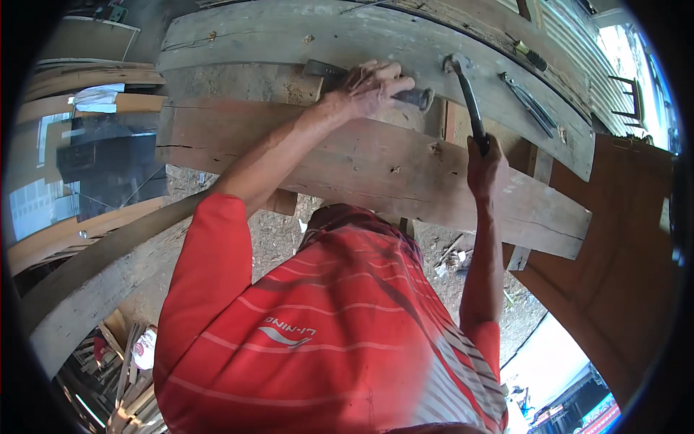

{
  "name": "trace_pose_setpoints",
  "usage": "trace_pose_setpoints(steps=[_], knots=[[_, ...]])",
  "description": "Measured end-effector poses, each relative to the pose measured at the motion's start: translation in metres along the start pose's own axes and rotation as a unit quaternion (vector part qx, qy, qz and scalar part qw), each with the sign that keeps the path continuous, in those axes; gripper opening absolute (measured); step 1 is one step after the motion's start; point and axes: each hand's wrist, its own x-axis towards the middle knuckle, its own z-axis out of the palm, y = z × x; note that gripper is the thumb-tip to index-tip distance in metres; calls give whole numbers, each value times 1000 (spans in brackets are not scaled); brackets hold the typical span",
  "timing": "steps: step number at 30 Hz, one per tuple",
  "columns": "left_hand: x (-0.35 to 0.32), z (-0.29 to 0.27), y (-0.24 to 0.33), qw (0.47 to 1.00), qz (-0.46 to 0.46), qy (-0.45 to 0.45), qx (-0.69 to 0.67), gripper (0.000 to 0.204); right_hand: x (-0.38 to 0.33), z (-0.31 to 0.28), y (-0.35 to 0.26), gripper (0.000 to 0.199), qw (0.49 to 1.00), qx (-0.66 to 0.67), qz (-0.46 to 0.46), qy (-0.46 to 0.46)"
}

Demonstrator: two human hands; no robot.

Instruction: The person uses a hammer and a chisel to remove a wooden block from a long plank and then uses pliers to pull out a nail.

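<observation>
My left hand (pixel 372 87) is closed around a thick dark tool (pixel 416 99) above the gap between two planks. A flat dark end sticks out on its left and a round handle-like end on its right; my fingers cover the middle, so its exact kind is unclear. My right hand (pixel 486 168) grips a hammer (pixel 471 105) low on its black handle. The hammer's metal head points away from me, over the far plank (pixel 260 32). Nearer to me lies the second plank (pixel 361 159), brownish with knots and cracks.
Pincers (pixel 529 103) lie on the far plank's right part, with a dark-bristled brush (pixel 531 56) behind them. A heavy beam (pixel 116 267) slants at the left, beside dark glossy panels (pixel 108 170). A brown sheet (pixel 600 231) stands at the right. Scrap wood (pixel 123 376) is piled lower left.
</observation>
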Motion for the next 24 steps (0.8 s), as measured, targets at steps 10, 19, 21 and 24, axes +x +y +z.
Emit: trace_pose_setpoints(steps=[10,19,21,24], knots=[[38,7,-68,992,-85,-41,82,59,135,-9,33,37,941,-168,-290,47],[39,7,-59,988,-156,14,-12,83,183,-83,122,53,961,-203,-170,-81],[33,4,-56,988,-150,42,-5,87,188,-84,133,53,957,-179,-215,-80],[29,-5,-41,984,-155,87,1,92,209,-83,158,52,954,-145,-244,-97]])
